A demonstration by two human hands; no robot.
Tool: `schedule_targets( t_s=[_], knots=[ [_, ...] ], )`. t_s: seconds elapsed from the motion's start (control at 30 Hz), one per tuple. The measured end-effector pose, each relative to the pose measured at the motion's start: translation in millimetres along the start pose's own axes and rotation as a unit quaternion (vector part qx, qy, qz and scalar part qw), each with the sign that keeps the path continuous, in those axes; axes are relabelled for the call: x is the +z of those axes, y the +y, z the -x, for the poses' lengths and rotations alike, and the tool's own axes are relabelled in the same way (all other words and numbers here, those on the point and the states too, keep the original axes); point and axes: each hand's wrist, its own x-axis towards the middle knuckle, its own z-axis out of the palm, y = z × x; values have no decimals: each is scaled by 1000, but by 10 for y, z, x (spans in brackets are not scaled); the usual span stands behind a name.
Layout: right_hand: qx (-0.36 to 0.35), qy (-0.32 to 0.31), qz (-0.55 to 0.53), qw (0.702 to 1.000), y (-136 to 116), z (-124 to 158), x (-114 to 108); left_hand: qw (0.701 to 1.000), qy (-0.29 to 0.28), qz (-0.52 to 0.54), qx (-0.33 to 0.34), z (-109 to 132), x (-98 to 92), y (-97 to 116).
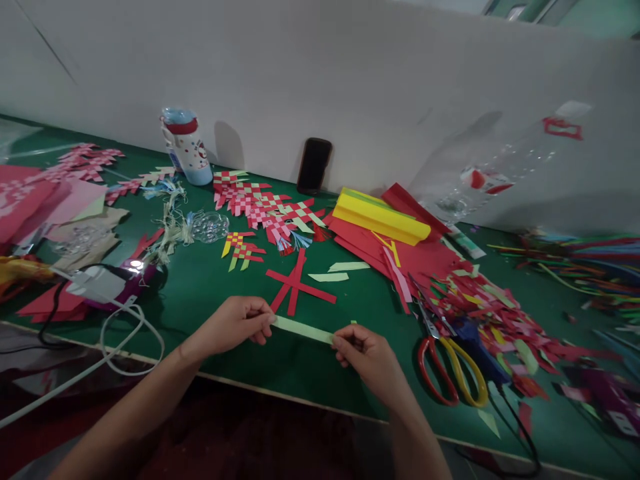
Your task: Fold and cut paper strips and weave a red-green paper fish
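Observation:
A pale green paper strip (304, 329) is stretched between my two hands, low over the front of the green table. My left hand (245, 321) pinches its left end between thumb and fingers. At the other end, my right hand (357, 348) has it pinched the same way. Just beyond the strip lie several red paper strips (300, 283), crossed over one another. Two loose pale green strips (329, 277) rest to their right. Small woven paper pieces (245, 251) in yellow, red and green lie behind my left hand.
Red-and-yellow-handled scissors (445, 367) lie right of my right hand, beside a heap of paper scraps (490, 307). Behind are woven paper fish shapes (265, 207), a phone (315, 165), folded yellow paper (377, 220), a flask (187, 147) and a plastic bottle (500, 167). A white cable (133, 340) loops at left.

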Motion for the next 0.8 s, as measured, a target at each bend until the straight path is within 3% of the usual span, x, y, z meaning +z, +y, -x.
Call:
schedule_targets(
  t_s=[0.3,0.43,0.53,0.63,0.8],
  knots=[
    [24,-18,-65,997,-41,24,33,993,54,100,24,-82,-12,31],
    [25,4,-71,997,16,24,-16,985,136,92,41,-108,-57,-9],
    [17,47,-76,996,86,9,-100,976,208,11,69,-113,-120,-91],
    [0,127,-75,989,129,-30,-224,957,242,-123,104,-121,-127,-160],
    [0,232,-55,971,147,-136,-450,871,239,-382,196,-261,-28,-77]
  ],
)
